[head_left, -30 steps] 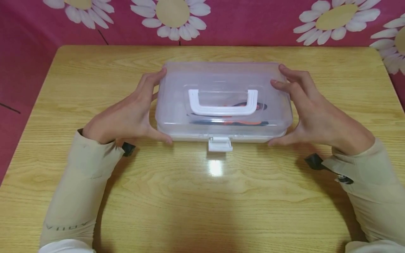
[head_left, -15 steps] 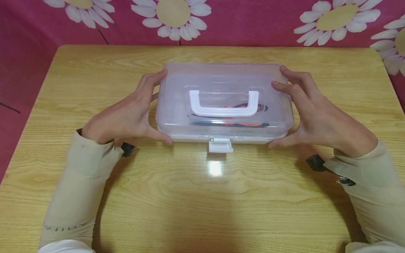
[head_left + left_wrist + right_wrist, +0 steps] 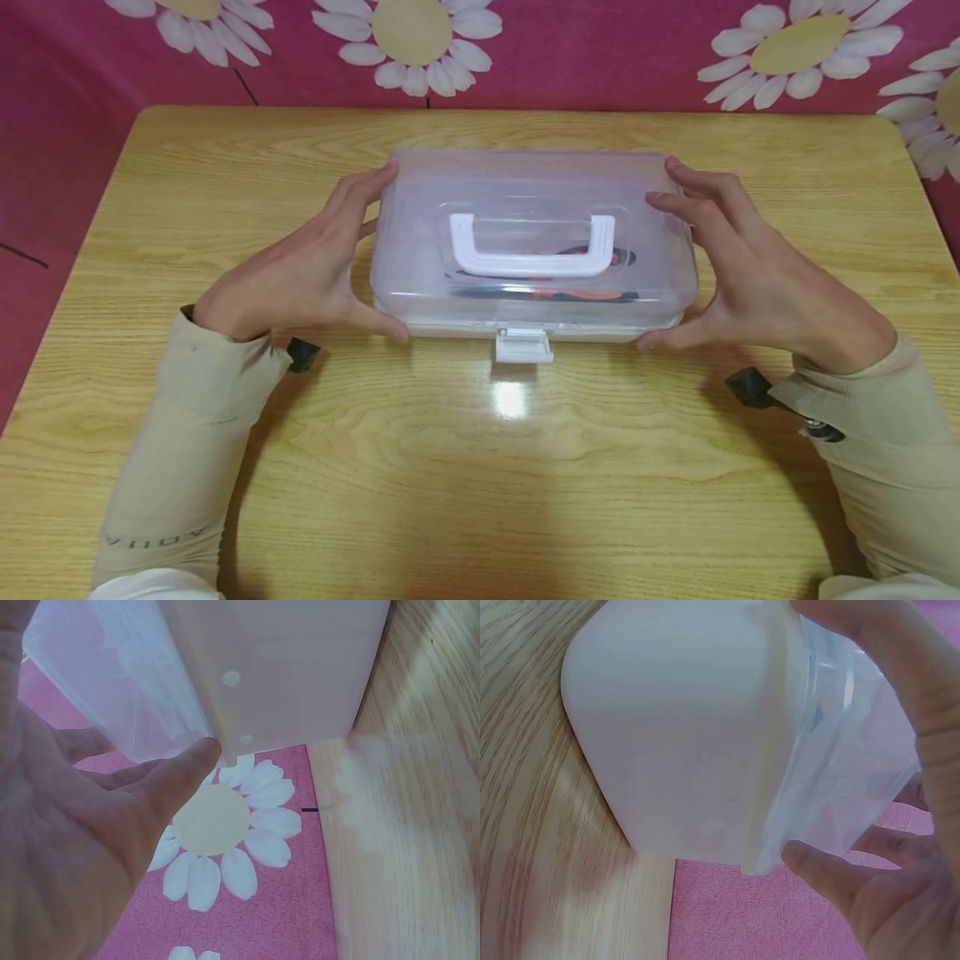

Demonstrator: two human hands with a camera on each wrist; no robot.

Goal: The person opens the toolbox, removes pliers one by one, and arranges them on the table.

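A plastic toolbox (image 3: 525,187) with a clear lid and a white base stands on the table, lid down. Its white carrying handle (image 3: 532,265) lies folded on the lid, and the white front latch (image 3: 523,346) sticks out toward me. Through the lid, tools with black and orange handles (image 3: 585,296) show faintly. My left hand (image 3: 307,267) grips the left end, thumb at the front corner and fingers toward the back. My right hand (image 3: 757,271) grips the right end likewise. Both wrist views show fingertips at the seam between lid and white base (image 3: 667,735).
The wood-grain table (image 3: 480,483) extends all round the toolbox. Behind its far edge is a pink wall covering (image 3: 592,54) with large white daisies. A small black wrist device (image 3: 303,354) juts from the left sleeve, another (image 3: 750,387) from the right.
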